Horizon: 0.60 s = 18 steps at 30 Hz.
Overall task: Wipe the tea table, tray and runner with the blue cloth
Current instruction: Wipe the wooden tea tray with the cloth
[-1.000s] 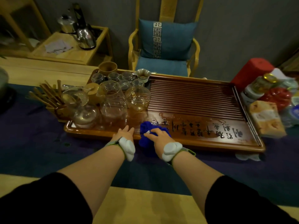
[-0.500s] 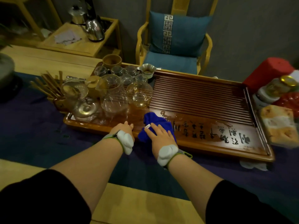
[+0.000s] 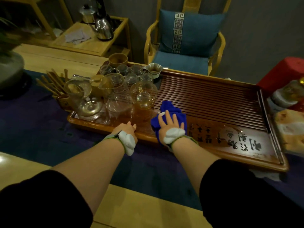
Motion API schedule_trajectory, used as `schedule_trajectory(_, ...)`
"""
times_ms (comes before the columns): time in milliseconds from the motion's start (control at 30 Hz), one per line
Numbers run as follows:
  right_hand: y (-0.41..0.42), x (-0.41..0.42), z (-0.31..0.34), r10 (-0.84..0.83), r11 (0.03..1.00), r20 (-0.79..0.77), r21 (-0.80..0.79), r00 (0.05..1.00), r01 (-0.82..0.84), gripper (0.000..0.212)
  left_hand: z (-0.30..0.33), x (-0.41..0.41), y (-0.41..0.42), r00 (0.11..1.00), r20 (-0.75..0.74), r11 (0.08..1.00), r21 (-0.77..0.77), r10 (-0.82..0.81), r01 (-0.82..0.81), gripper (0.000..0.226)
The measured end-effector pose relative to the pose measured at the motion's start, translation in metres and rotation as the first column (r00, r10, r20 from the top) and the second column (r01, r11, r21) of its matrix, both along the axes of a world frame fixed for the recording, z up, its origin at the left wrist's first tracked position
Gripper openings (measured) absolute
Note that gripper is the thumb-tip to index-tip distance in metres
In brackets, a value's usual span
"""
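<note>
Right hand (image 3: 169, 127), fingers spread, presses the soft, bunching blue cloth (image 3: 169, 111) flat beneath them; fragile glassware (image 3: 130, 94) stands just left.

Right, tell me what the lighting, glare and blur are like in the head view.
Head view: dim, warm room light; soft glare on the tray's glossy near rim and on the glassware; the jars at the right edge are smeared by blur; wide-angle bending curves the tray's edges; the blue cloth under the right hand stays fairly sharp.
</note>
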State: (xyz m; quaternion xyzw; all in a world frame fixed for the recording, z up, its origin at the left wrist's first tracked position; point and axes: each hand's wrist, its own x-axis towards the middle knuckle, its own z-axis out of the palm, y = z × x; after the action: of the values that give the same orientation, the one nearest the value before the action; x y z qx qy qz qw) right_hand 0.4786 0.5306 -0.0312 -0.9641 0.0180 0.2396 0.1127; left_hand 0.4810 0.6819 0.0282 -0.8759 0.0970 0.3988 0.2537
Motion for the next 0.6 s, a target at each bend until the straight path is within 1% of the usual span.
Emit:
schedule_trajectory(100,0.005,0.001,-0.006,0.084,0.996,0.008,-0.009,0.996,-0.084,0.062,0.000,0.000,0.002,0.999,0.004,0.999,-0.027,0.038,-0.038,0.063)
schedule_trajectory(167,-0.010,0.006,-0.005,0.088,0.996,-0.017,0.001,0.996,-0.088,0.060,0.001,0.000,0.002,0.998,0.002,0.998,-0.039,0.057,-0.056,0.063)
schedule_trajectory(233,-0.033,0.010,0.000,0.026,0.999,-0.021,-0.029,0.999,-0.026,0.059,0.001,0.000,0.002,0.998,0.001,0.997,-0.050,0.059,-0.059,0.064)
schedule_trajectory(333,-0.066,0.017,0.006,-0.116,0.991,-0.048,-0.077,0.992,0.112,0.054,0.002,-0.003,0.001,0.998,0.008,0.997,-0.040,0.063,-0.062,0.063)
schedule_trajectory(400,-0.065,0.016,0.007,-0.159,0.984,-0.046,-0.086,0.986,0.154,0.054,0.003,-0.005,-0.002,0.999,0.019,0.999,-0.016,0.046,-0.045,0.063)
schedule_trajectory(433,-0.056,0.013,0.006,-0.147,0.984,-0.025,-0.109,0.989,0.143,0.058,0.003,-0.005,-0.003,0.999,0.023,0.999,-0.015,0.046,-0.046,0.063)
schedule_trajectory(500,-0.030,0.006,0.002,-0.066,0.991,0.024,-0.112,0.998,0.068,0.063,0.004,-0.006,-0.003,0.999,0.028,0.999,-0.013,0.043,-0.042,0.062)
schedule_trajectory(600,-0.007,-0.004,-0.003,0.075,0.995,0.072,-0.066,0.995,-0.070,0.061,0.003,-0.007,-0.002,0.999,0.041,1.000,-0.001,0.005,-0.005,0.060)
